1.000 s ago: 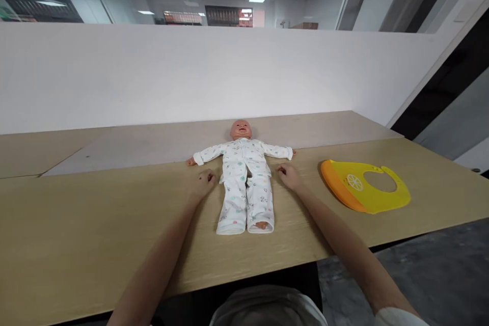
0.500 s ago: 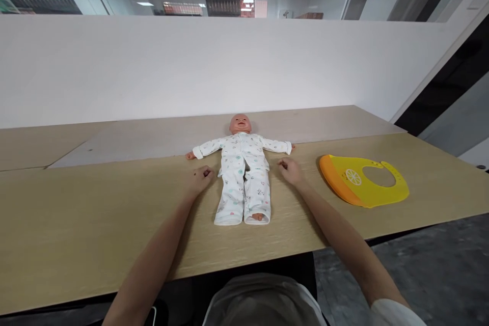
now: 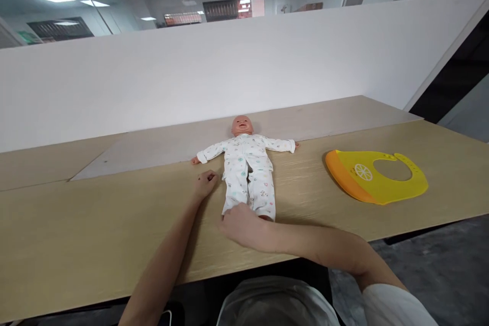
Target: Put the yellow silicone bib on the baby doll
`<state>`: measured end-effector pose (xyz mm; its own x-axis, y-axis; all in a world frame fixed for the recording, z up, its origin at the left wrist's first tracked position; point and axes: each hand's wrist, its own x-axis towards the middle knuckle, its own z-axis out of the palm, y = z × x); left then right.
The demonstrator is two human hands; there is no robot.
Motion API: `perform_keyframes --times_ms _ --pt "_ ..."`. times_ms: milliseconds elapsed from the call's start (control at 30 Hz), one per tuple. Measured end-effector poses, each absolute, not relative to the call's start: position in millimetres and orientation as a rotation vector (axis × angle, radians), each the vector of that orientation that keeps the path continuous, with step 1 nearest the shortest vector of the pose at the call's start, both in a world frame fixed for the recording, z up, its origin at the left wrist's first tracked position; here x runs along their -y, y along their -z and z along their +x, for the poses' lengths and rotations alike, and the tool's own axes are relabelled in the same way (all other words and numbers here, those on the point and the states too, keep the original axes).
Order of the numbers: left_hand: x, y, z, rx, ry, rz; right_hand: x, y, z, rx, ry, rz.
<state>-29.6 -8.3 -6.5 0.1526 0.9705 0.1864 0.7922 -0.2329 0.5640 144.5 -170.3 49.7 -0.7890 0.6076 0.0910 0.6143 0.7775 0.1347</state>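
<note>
A baby doll (image 3: 244,155) lies on its back on the table, arms spread, in white printed pyjamas with a long-sleeved top and trousers (image 3: 263,191). My left hand (image 3: 207,184) rests on the table beside the doll's hip, fingers curled in with nothing seen in them. Over the trouser cuffs lies my right hand (image 3: 244,225), its fingers bent down at the leg on the left. Those fingertips are mostly hidden, so whether they grip the cloth does not show. One foot (image 3: 266,218) peeks out at the other cuff.
A yellow and orange bib (image 3: 376,177) with a citrus-slice print lies flat on the right of the wooden table (image 3: 95,234). Behind the doll runs a greyish board (image 3: 153,150) along a white wall (image 3: 229,71) with glass above.
My right hand has swung from beside the doll's hip, across and down to the trouser cuffs. My left hand stays by the other hip. The view has tilted slightly.
</note>
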Motion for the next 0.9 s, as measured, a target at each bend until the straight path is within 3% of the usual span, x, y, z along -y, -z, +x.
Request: perform_keyframes --times_ms 267,433,567,733,900 --pt "17 -8 -27 -1.577 -0.569 2.058 160 -32 154 2.764 0.379 -0.987" --pt "43 -56 -30 -1.235 -0.415 1.996 181 -26 158 2.594 0.431 -0.324" --pt "85 -81 -16 -0.961 -0.106 1.994 195 -17 151 2.428 0.450 -0.198" --pt "131 -72 12 -1.250 0.062 2.558 200 -10 142 2.318 0.418 -0.041" --pt "136 -76 16 -1.182 0.042 2.575 206 -4 139 2.322 0.490 -0.201"
